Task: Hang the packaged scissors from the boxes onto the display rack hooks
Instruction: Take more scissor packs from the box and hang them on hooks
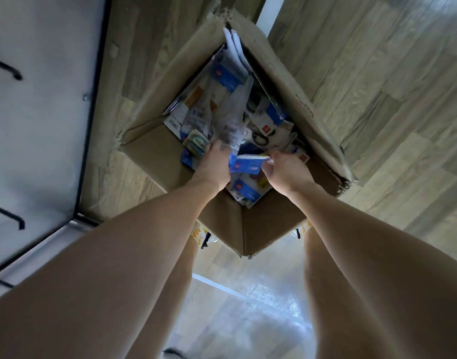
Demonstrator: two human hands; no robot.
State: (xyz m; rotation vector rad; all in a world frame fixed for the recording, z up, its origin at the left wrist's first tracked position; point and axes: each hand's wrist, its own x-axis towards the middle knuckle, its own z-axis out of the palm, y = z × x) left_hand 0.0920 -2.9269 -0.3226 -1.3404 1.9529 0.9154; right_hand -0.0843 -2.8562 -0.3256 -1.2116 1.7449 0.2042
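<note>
two bare forearms reach down from the lower edge of the view into an open cardboard box (155, 161) that stands on a wood-grain plank floor (377, 86). between the arms, nearer the camera, a glossy strip of floor catches the light.

left hand (214, 167) and right hand (287, 169) meet over the near corner of the box. both have their fingers curled round a flat blue-and-white packaged scissors card (248, 164), one hand at each end, so its long axis runs left to right across the box; the card is seen nearly edge-on. the left hand's fingertips also touch a crinkled clear plastic sleeve (230, 117) that stands up from the pile.

under and beyond the hands lie more flat packages (248, 190), glossy card with blue panels, tumbled at many angles. the box walls are matte brown, with torn, frayed corners and the far flap (287, 81) folded outward.

along the left edge, a white display panel (41, 125) in a thin black frame carries black wire hooks (7, 69).
</note>
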